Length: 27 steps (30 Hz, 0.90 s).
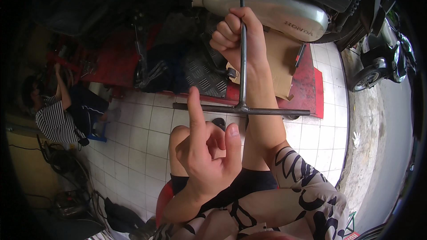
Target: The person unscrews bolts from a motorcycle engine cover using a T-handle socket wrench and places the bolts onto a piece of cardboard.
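My right hand (pixel 239 35) is closed round the shaft of a T-handle wrench (pixel 243 73). The shaft runs up to the silver cover (pixel 267 11) of a motorbike; I cannot tell if its dark tip is seated on anything. The wrench's crossbar lies nearer to me, passing over my right forearm. My left hand (pixel 207 151) is raised below the crossbar with nothing in it. Its index finger points up in front of the bar's left end, the thumb is stretched out and the other fingers are curled.
A red lift platform (pixel 307 86) carries a cardboard sheet (pixel 278 58) and a treadplate (pixel 207 80). At left another person in a striped shirt (pixel 58 120) sits on a blue stool (pixel 98 132). Cables and equipment (pixel 66 164) lie lower left. Another motorbike (pixel 378 62) stands outside, right.
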### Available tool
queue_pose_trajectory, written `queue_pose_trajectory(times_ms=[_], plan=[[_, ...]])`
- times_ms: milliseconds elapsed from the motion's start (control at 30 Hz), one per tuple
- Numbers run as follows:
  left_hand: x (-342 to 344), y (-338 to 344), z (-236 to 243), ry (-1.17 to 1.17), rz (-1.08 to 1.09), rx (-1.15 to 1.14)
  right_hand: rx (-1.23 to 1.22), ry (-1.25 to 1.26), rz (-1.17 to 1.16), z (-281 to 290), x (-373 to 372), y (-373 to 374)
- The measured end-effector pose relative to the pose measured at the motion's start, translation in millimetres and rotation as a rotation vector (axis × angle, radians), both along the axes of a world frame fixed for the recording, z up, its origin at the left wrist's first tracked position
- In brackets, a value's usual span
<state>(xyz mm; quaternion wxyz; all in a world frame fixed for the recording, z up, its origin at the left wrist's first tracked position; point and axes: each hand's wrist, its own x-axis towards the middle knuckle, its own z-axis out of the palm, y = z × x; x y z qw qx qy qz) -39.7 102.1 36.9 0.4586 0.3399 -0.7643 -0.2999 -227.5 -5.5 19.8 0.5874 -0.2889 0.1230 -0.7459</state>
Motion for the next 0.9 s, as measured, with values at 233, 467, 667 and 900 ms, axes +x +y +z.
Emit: queue_pose_trajectory(times_ms=[233,467,667,900], plan=[[-2.6,6.2,-25.0,-0.246,-0.271,0.091,-0.039,-0.047,0.018,1.4,3.8,-2.7],[-11.9,9.2,12.5,-0.093,-0.343,-0.023,0.042,0.0,-0.061,2.7,7.5,-3.9],[7.5,0.6,6.7,-0.009,-0.081,0.125,0.02,-0.043,-0.035,3.3,3.7,-0.6],[0.9,7.7,-23.9,-0.296,-0.324,0.1,0.002,-0.109,-0.034,2.8,6.8,-4.9]])
